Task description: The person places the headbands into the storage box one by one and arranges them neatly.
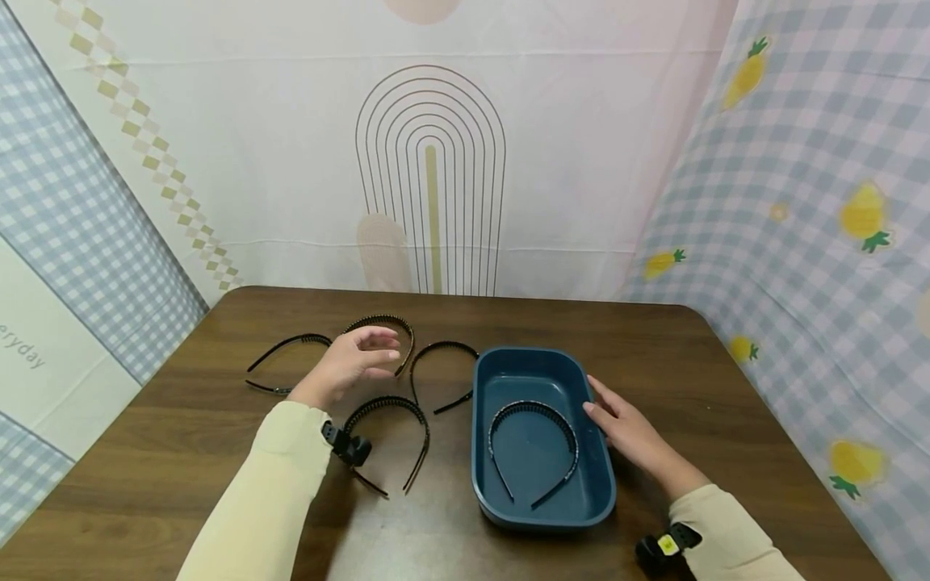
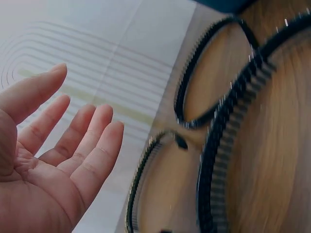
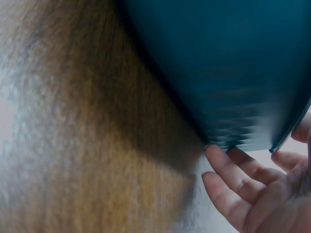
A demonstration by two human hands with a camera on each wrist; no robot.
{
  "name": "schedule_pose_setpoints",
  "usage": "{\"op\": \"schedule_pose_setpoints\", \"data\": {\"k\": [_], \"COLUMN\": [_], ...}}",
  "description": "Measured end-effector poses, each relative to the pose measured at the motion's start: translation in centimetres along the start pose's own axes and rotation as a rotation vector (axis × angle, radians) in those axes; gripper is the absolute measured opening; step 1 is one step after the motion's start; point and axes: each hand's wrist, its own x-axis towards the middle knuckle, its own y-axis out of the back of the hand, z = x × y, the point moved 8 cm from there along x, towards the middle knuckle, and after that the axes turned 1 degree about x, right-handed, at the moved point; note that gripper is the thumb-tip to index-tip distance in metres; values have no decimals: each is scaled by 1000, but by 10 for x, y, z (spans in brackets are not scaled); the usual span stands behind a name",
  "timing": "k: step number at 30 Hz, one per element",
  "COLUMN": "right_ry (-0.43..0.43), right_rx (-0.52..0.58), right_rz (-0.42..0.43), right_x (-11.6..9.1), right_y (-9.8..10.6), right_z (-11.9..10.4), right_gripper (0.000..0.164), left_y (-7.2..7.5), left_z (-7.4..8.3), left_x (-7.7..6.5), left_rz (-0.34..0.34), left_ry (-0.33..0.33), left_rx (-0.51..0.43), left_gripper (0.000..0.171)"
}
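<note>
My left hand (image 1: 356,363) hovers over the headbands on the left side of the table, its fingers loosely bent and nothing in them. Below it lies a toothed black headband (image 1: 387,401); a gold-toned one (image 1: 381,319) arches just behind the hand. In the left wrist view the palm (image 2: 53,184) shows bare beside a dark toothed headband (image 2: 238,97). My right hand (image 1: 628,428) holds the blue plastic bin (image 1: 479,476) by its right side, thumb at the rim and fingers (image 3: 233,174) against the outer wall. One headband (image 1: 534,405) lies inside the bin.
Another black headband (image 1: 443,345) lies close to the bin's left side, and one more (image 1: 291,339) is at the far left. All rest on a brown wooden table (image 1: 654,347). A patterned cloth (image 1: 581,161) hangs behind the table's back edge.
</note>
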Motion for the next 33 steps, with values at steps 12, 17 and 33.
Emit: {"op": "schedule_pose_setpoints", "data": {"k": [12,17,33], "right_ry": [-7,-13,-20], "right_rx": [-6,-14,-28], "right_rz": [-7,-6,-1], "right_x": [0,0,-1], "right_y": [0,0,0], "right_z": [0,0,-1], "right_gripper": [64,64,63], "left_y": [40,54,101], "left_z": [-21,-29,-42], "left_x": [-13,-16,-26], "left_rz": [82,115,287], "left_ry": [40,78,55], "left_rx": [-19,5,219], "left_gripper": [52,55,54]}}
